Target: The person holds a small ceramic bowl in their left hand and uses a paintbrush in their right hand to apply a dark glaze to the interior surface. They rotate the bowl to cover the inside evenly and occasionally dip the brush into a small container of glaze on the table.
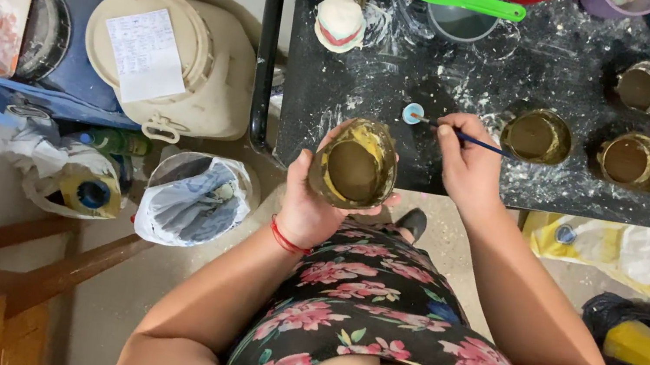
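The left hand [313, 198] is wrapped around a yellow-smeared pot [354, 165], held above the lap just off the black table's [465, 83] edge. The right hand [469, 164] pinches a thin brush [473, 140], its tip at a small blue paint cap [413, 114]. Three similar pots [537, 137] (all brownish inside) stand beyond. A green spatula [467, 1] lies across a grey cup [462, 7]. Bowls at the top edge are cut off.

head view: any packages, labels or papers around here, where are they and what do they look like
Paper sheet: white, handwritten, lying on the cream lidded bucket at left.
Plastic bag: clear and crumpled, on the floor below the bucket.
Yellow-and-white bag: on the floor under the black table's right edge.
No screens or signs.
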